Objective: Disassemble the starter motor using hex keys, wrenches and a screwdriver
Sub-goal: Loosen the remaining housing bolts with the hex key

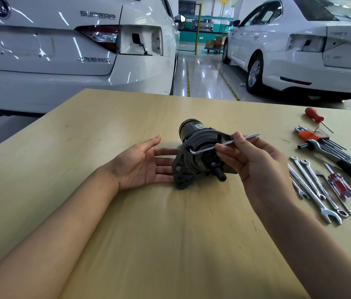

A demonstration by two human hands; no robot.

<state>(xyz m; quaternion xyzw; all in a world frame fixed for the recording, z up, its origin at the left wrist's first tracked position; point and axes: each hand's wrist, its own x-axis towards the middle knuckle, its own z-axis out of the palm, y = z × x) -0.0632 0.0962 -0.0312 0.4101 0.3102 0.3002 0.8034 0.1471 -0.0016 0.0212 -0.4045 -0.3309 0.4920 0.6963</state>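
On the pale wooden table (127, 234), the left hand (142, 167) lies palm up, fingers straight, fingertips just beside or touching the flange; it grips nothing. The dark grey cast-metal starter motor (198, 154) lies on its side mid-table, shaft toward the viewer. It looks heavy, rigid and prone to roll, so steadying is best done at the mounting flange. The right hand (254, 167) pinches a silver L-shaped hex key (220, 145), its short end at a flange bolt. Chrome wrenches (314, 188) and screwdrivers lie further right.
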